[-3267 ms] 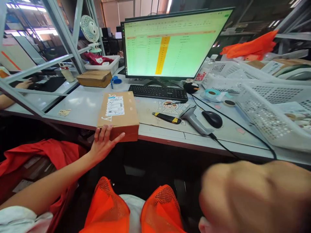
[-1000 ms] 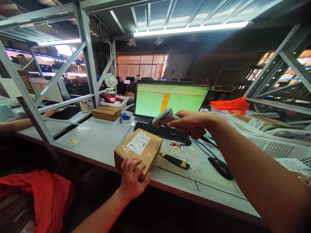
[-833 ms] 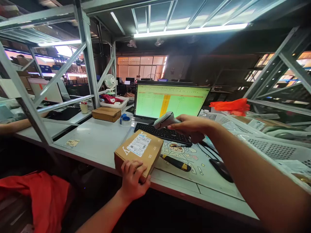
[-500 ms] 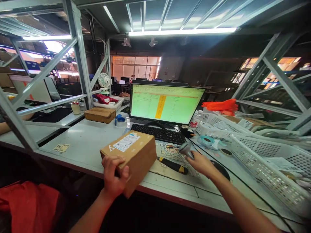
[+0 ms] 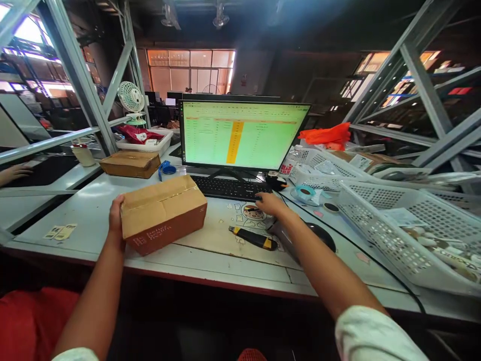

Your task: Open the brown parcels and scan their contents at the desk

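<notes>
A brown cardboard box rests on the desk, its taped seam on top and pale print on its front side. My left hand grips its left end; the fingers behind the box are partly hidden. Over the right end of the black keyboard is my right hand, fingers stretched onto the keys and holding nothing. A grey handheld scanner lies below it, partly covered by my forearm. Beside the scanner is a black and yellow utility knife.
A lit monitor with a spreadsheet stands behind the keyboard. White perforated baskets fill the right side. A black mouse, blue tape and a flat carton are on the desk. At far left shows another person's hand.
The box has been turned over, its shipping label out of sight, and shifted left. My right hand has let go of the scanner and moved up to the keyboard. The view has tilted down.
</notes>
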Demonstrator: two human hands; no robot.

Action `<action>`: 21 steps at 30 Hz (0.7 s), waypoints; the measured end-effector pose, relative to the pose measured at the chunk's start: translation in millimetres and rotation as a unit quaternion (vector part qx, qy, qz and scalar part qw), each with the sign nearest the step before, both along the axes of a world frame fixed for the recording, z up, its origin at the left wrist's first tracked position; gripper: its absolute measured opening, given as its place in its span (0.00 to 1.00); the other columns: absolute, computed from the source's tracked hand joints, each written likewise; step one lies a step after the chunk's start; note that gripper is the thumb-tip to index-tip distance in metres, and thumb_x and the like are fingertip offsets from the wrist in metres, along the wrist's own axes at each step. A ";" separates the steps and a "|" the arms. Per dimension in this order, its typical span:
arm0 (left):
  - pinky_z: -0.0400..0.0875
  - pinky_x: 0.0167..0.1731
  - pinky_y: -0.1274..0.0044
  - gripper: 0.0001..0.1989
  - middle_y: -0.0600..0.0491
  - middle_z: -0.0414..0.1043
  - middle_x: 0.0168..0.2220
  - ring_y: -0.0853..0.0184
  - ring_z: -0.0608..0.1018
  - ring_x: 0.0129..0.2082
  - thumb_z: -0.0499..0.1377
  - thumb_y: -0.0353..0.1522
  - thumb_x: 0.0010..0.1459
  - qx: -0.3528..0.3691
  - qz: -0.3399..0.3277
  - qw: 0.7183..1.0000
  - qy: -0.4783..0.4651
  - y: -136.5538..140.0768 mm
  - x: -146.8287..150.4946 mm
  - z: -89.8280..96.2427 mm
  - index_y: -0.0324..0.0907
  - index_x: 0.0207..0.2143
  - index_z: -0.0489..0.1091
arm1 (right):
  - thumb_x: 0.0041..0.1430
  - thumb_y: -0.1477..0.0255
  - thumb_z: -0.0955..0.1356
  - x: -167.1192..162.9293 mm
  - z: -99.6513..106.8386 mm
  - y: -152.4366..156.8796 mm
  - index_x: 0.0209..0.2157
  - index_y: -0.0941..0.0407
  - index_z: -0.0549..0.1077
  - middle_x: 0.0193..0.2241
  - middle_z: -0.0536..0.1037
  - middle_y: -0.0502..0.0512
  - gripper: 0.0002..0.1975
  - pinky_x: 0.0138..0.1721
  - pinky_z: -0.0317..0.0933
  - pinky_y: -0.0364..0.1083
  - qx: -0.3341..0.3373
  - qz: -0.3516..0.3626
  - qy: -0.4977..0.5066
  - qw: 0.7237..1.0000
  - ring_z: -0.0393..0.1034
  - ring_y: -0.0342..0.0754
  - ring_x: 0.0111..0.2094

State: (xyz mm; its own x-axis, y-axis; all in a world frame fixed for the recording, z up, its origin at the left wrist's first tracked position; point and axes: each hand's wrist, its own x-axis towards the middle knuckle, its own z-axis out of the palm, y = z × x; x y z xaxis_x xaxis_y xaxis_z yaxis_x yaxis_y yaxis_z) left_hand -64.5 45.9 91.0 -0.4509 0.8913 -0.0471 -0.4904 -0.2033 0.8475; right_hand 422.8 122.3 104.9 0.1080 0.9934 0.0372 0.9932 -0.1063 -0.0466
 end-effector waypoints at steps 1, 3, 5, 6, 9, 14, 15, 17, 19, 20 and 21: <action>0.77 0.28 0.73 0.16 0.50 0.78 0.29 0.59 0.79 0.29 0.58 0.43 0.57 -0.027 -0.029 0.999 -0.025 3.6 1.6 1.0 0.39 0.35 0.73 | 0.68 0.70 0.67 -2.1 -3.0 15.0 0.59 0.58 0.74 0.55 0.78 0.65 0.20 0.56 0.65 0.50 -0.021 -0.002 -0.003 1.000 0.73 0.55 0.55; 0.79 0.29 0.70 0.16 0.48 0.78 0.29 0.55 0.81 0.31 0.57 0.43 0.57 -0.059 -0.069 0.995 -0.047 8.6 4.6 3.4 0.39 0.36 0.73 | 0.69 0.67 0.69 -3.2 -10.1 36.4 0.56 0.60 0.75 0.53 0.78 0.65 0.18 0.56 0.67 0.54 -0.052 -0.012 -0.013 0.999 0.74 0.55 0.54; 0.80 0.30 0.69 0.16 0.49 0.77 0.28 0.55 0.81 0.30 0.56 0.42 0.57 -0.080 -0.096 0.990 -0.065 11.7 6.5 5.3 0.38 0.36 0.73 | 0.70 0.64 0.69 -1.1 -15.5 47.6 0.51 0.61 0.76 0.51 0.78 0.63 0.16 0.55 0.68 0.57 -0.072 -0.021 -0.022 0.997 0.75 0.54 0.52; 0.79 0.30 0.69 0.16 0.49 0.77 0.28 0.56 0.81 0.30 0.56 0.42 0.56 -0.086 -0.107 0.988 -0.075 12.9 7.2 5.7 0.38 0.36 0.73 | 0.70 0.63 0.69 0.6 -17.3 50.7 0.50 0.61 0.77 0.50 0.79 0.62 0.16 0.55 0.68 0.58 -0.079 -0.023 -0.025 0.996 0.75 0.54 0.51; 0.78 0.29 0.70 0.16 0.50 0.77 0.28 0.58 0.80 0.28 0.60 0.43 0.54 -0.085 -0.135 0.983 -0.094 16.2 9.7 4.1 0.39 0.35 0.73 | 0.71 0.61 0.69 3.7 -18.7 56.8 0.49 0.61 0.77 0.50 0.78 0.61 0.16 0.56 0.69 0.58 -0.081 -0.022 -0.029 0.996 0.74 0.54 0.52; 0.75 0.25 0.73 0.14 0.53 0.74 0.25 0.61 0.78 0.23 0.63 0.43 0.53 -0.042 -0.209 0.974 -0.073 23.7 21.5 -2.2 0.42 0.29 0.69 | 0.71 0.62 0.68 -10.8 -10.3 64.8 0.55 0.59 0.75 0.53 0.77 0.62 0.18 0.56 0.68 0.58 -0.079 0.003 -0.019 0.997 0.73 0.54 0.53; 0.73 0.24 0.73 0.14 0.54 0.73 0.24 0.62 0.77 0.22 0.63 0.43 0.53 -0.030 -0.220 0.973 -0.068 25.0 24.4 -3.0 0.42 0.28 0.68 | 0.71 0.63 0.68 -16.7 -7.4 62.9 0.55 0.60 0.75 0.53 0.77 0.63 0.18 0.56 0.68 0.58 -0.080 0.008 -0.016 0.997 0.74 0.55 0.53; 0.72 0.24 0.74 0.14 0.55 0.71 0.22 0.63 0.76 0.21 0.63 0.42 0.53 -0.012 -0.238 0.969 -0.061 26.5 29.0 -4.2 0.43 0.26 0.66 | 0.71 0.65 0.67 -29.7 -2.8 49.9 0.56 0.61 0.75 0.52 0.78 0.66 0.19 0.55 0.67 0.55 -0.079 0.033 -0.007 0.996 0.74 0.56 0.53; 0.72 0.24 0.74 0.15 0.55 0.71 0.23 0.63 0.76 0.21 0.64 0.43 0.53 -0.008 -0.252 0.966 -0.056 26.6 31.4 -5.3 0.43 0.26 0.65 | 0.68 0.66 0.68 -42.1 -3.3 21.4 0.57 0.58 0.76 0.51 0.79 0.65 0.20 0.54 0.66 0.51 -0.081 0.078 0.007 0.994 0.74 0.56 0.53; 0.72 0.24 0.74 0.15 0.55 0.71 0.23 0.63 0.75 0.21 0.64 0.43 0.53 -0.007 -0.256 0.965 -0.056 26.3 31.8 -6.1 0.43 0.26 0.65 | 0.66 0.65 0.69 -47.3 -6.3 2.0 0.57 0.57 0.76 0.51 0.80 0.64 0.21 0.53 0.65 0.50 -0.085 0.103 0.015 0.991 0.74 0.57 0.53; 0.72 0.25 0.73 0.16 0.54 0.71 0.23 0.63 0.76 0.22 0.64 0.44 0.53 -0.010 -0.260 0.964 -0.056 25.8 31.8 -6.9 0.43 0.27 0.65 | 0.63 0.64 0.72 -51.5 -11.0 -19.6 0.56 0.56 0.77 0.50 0.80 0.63 0.22 0.53 0.66 0.50 -0.091 0.124 0.023 0.988 0.75 0.59 0.53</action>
State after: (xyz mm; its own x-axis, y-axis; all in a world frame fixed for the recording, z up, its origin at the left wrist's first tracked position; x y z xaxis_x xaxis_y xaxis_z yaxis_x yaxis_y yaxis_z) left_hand -32.7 71.7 84.2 0.0648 0.9940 -0.0885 -0.6101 0.1096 0.7847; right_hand 371.3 102.8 93.9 -0.1422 0.9792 -0.1445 0.9871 0.1294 -0.0943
